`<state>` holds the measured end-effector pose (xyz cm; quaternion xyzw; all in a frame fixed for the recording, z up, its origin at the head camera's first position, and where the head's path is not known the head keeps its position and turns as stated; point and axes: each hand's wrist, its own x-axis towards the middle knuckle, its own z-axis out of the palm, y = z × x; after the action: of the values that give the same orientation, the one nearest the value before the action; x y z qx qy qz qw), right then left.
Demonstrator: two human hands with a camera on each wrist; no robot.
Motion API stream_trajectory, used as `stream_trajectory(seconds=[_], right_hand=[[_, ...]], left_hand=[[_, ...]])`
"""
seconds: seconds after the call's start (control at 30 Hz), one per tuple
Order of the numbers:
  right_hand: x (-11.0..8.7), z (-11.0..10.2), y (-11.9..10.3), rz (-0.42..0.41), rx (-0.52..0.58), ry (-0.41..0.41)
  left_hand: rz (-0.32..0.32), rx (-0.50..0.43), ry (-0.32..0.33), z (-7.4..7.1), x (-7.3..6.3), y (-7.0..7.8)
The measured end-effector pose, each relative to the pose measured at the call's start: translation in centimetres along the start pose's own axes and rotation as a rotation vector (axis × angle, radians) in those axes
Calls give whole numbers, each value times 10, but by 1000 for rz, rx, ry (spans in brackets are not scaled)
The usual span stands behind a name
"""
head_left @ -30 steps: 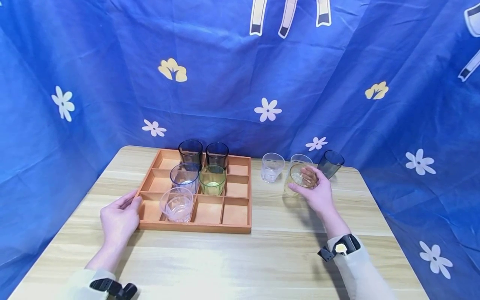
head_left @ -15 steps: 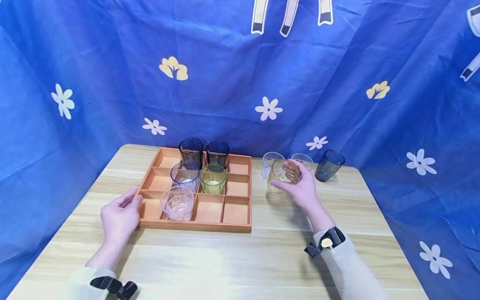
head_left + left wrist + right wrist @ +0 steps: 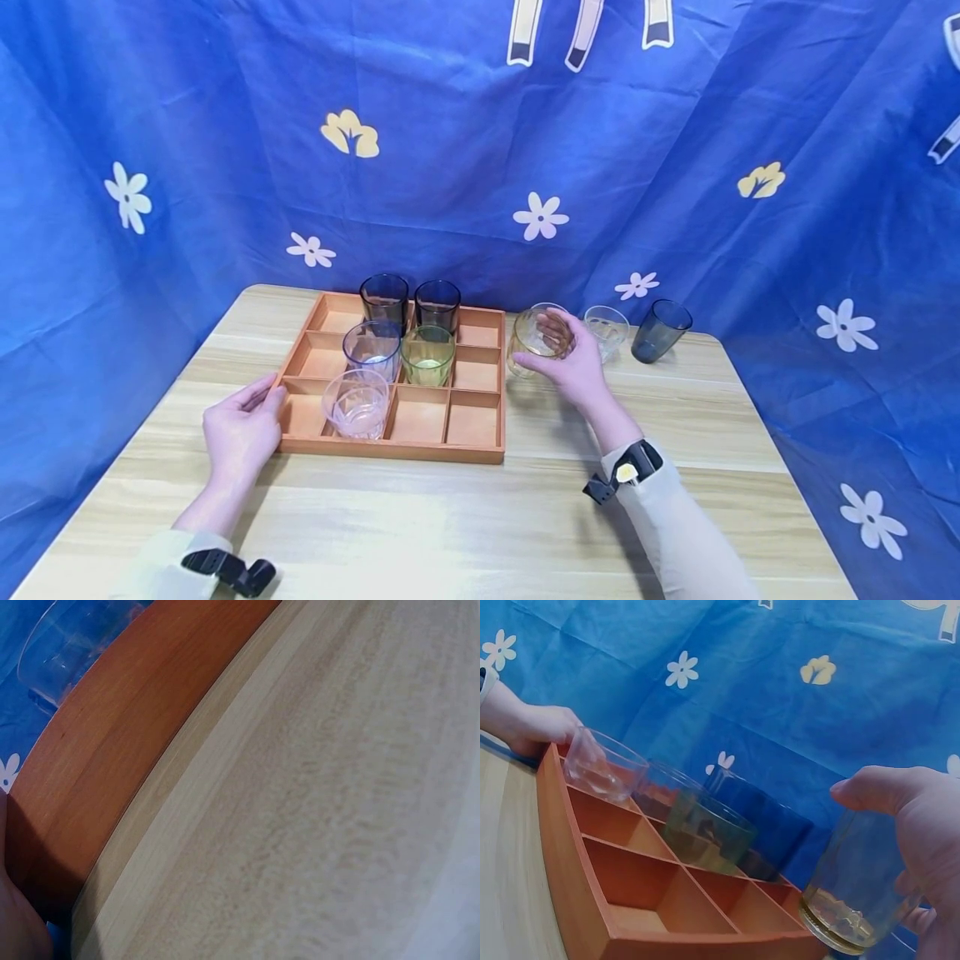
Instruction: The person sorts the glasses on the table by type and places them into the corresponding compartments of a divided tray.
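Observation:
My right hand (image 3: 573, 367) holds a pale amber glass (image 3: 847, 900), thumb on one side and fingers on the other. It hangs in the air just right of the wooden divided tray (image 3: 390, 450). My left hand (image 3: 240, 429) grips the tray's left side near the front corner. Two dark glasses (image 3: 385, 302) stand in the tray's back row. A blue-rimmed glass (image 3: 371, 350) and a green glass (image 3: 427, 357) occupy the middle row, and a clear glass (image 3: 356, 404) sits in the front row. The left wrist view catches only a sliver of the left hand (image 3: 19, 915).
Right of the tray, another clear glass (image 3: 609, 332) and a dark grey tumbler (image 3: 660, 333) stand on the wood-grain table (image 3: 570, 517). One more clear glass is largely hidden behind the amber one. A blue flowered cloth (image 3: 450, 167) hangs along the back and sides.
My right hand has carried the amber glass leftward, from in front of the right-hand clear glass to beside the tray. The left hand keeps its place on the tray.

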<state>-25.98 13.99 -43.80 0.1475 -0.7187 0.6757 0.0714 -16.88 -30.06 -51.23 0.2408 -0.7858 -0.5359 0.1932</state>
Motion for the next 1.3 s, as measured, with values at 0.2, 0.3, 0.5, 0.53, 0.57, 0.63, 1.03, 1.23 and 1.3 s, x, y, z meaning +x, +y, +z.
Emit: stream_trajectory(seconds=[0.2,0.3,0.5,0.53,0.57,0.63,1.03,1.23,1.3], right_hand=[[4,14,0,-21,11,-30],[5,20,0,-21,13,-38],[7,31,1,-19,10,-61],[7,32,1,-17,10,-64],[8,33,2,-17,13,-68],[8,36,3,-19,20,-73],[11,51,13,-16,25,-110],[12,54,24,-23,20,-118],[12,56,27,-21,33,-128]], left_hand=[[-13,-8,-4,0,0,1],[-15,-9,-2,-1,0,1],[-12,-22,2,-1,0,1],[-13,-25,0,-1,0,1],[-18,-26,-2,-1,0,1],[-18,-31,-4,0,0,1],[-16,-15,-2,1,0,0],[4,-17,16,1,-1,0],[14,-21,19,1,-1,0]])
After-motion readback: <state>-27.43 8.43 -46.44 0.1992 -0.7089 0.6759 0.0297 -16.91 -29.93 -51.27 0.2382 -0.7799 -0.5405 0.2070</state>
